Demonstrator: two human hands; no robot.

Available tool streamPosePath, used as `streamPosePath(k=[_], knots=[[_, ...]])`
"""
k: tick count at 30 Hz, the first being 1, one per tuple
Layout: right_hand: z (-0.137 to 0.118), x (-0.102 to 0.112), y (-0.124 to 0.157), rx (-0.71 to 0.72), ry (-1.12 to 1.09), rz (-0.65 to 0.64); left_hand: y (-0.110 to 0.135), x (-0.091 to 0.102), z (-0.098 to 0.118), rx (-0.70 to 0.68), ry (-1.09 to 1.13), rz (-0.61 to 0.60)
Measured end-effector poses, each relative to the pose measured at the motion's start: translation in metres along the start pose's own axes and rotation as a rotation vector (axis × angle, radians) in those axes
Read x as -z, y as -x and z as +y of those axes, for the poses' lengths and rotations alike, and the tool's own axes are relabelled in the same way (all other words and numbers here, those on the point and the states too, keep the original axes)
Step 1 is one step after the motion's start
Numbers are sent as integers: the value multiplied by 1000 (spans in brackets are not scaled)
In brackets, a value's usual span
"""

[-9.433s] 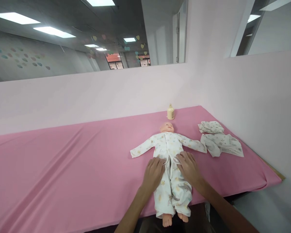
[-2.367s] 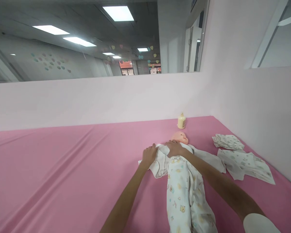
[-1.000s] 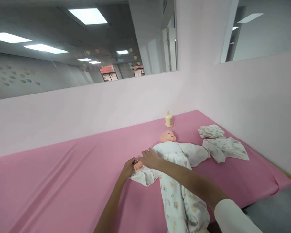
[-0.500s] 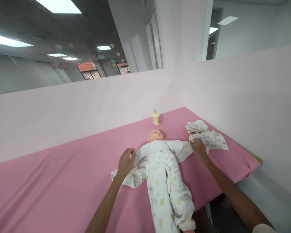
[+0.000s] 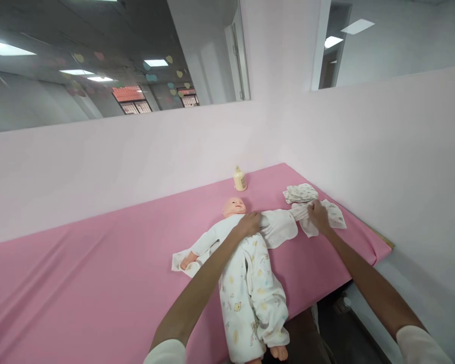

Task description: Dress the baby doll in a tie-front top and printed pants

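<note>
A baby doll [image 5: 234,206] lies on its back on the pink mat [image 5: 98,273], dressed in a white printed romper [image 5: 250,293] with bare feet over the front edge. My left hand [image 5: 248,223] rests on the doll's chest near its shoulder, gripping the white fabric there. My right hand [image 5: 316,215] is closed on the end of the doll's far sleeve [image 5: 282,227], which is stretched out to the right. The doll's other arm [image 5: 197,250] lies out to the left with its bare hand showing.
A small cream bottle [image 5: 239,179] stands by the back wall behind the doll's head. Folded printed cloths [image 5: 301,192] lie at the mat's right end, close to the pink side wall [image 5: 382,167]. The mat's right corner [image 5: 382,245] ends just past them.
My left hand has moved from the doll's left sleeve to its chest. My right hand has closed on the stretched-out sleeve end at the right. The doll's bare left hand now shows.
</note>
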State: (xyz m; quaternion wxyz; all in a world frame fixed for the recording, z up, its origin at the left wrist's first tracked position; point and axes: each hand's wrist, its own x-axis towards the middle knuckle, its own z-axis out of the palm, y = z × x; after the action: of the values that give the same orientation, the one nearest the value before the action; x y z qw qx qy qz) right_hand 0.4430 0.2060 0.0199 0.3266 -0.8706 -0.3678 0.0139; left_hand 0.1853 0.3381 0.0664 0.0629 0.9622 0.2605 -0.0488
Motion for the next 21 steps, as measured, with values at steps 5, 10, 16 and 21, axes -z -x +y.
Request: streamPosePath(k=[5, 10, 16, 21], knots=[[15, 19, -31, -120, 42, 48, 6, 3, -2, 17, -24, -36], [-20, -11, 2, 2, 93, 56, -7, -4, 9, 37, -81, -36], [-71, -49, 69, 272, 202, -88, -26, -13, 31, 11, -119, 4], [-70, -59, 75, 171, 164, -166, -32, -18, 32, 7, -107, 17]])
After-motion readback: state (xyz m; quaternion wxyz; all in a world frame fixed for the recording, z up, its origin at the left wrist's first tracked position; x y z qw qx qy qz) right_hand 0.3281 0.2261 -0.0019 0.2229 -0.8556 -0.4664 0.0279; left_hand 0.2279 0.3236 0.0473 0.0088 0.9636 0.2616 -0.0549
